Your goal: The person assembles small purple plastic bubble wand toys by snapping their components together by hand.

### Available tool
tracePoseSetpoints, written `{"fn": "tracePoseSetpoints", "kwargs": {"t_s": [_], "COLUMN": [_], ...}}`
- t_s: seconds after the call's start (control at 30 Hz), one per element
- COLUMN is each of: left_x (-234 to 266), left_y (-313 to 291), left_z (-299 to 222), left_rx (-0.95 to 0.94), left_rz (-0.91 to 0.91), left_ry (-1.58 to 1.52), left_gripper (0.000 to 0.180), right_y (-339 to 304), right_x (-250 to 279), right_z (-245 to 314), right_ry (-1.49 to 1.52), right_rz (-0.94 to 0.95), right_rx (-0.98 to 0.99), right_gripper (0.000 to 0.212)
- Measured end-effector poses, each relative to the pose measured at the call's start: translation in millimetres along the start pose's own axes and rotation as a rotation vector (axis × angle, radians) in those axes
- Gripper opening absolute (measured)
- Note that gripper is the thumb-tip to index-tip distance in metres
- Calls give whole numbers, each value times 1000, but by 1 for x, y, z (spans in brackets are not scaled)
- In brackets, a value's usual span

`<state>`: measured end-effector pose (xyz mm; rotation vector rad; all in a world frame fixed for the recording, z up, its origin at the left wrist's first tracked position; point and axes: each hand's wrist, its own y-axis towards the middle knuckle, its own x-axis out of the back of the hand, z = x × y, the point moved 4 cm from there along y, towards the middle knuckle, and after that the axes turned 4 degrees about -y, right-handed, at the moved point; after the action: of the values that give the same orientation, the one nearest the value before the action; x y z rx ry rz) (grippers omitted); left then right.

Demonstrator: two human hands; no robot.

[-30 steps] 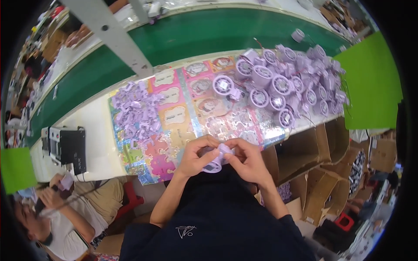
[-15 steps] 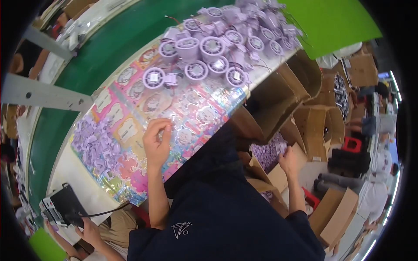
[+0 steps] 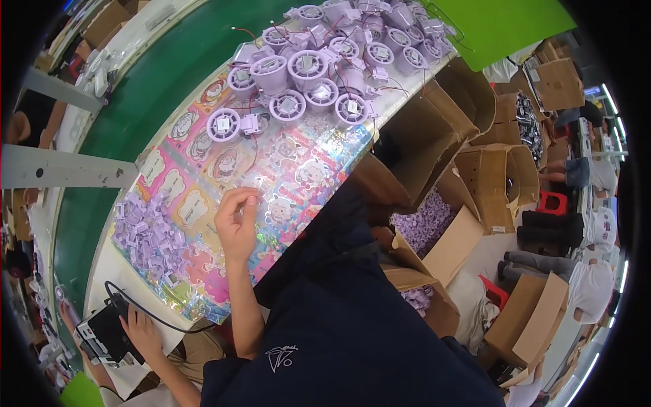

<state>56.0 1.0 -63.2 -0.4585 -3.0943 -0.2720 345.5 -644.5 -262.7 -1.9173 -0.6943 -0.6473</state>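
My left hand is over the colourful printed sheet that covers the table. Its fingers are curled and the thumb tip meets the index finger; nothing shows between them. To the left of it lies a heap of small lilac plastic parts. Beyond it are piled several round lilac fan housings, some with thin red and black wires. The closest single housing has a small lilac block beside it. My right hand is out of view.
Cardboard boxes stand along the table's right edge, one containing many small lilac parts. A grey metal post crosses at left. At lower left, a co-worker's hand touches a black device with a cable. A green sheet lies at the far right.
My right hand, earlier above the box of lilac parts with a small lilac piece at its fingertips, has gone out of view. My left hand has barely moved. The co-worker's device has shifted.
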Motion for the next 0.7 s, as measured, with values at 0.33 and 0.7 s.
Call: {"fn": "tracePoseSetpoints", "kwargs": {"t_s": [0.33, 0.7], "left_x": [5, 8], "left_y": [-7, -8], "left_z": [-3, -4], "left_rx": [16, -42], "left_rz": [-36, -78], "left_ry": [-3, 41], "left_gripper": [8, 7], "right_y": [-11, -12], "right_x": [-12, 40], "right_z": [55, 114], "right_ry": [-26, 143], "right_rz": [24, -175], "right_rx": [150, 320], "right_gripper": [52, 51]}}
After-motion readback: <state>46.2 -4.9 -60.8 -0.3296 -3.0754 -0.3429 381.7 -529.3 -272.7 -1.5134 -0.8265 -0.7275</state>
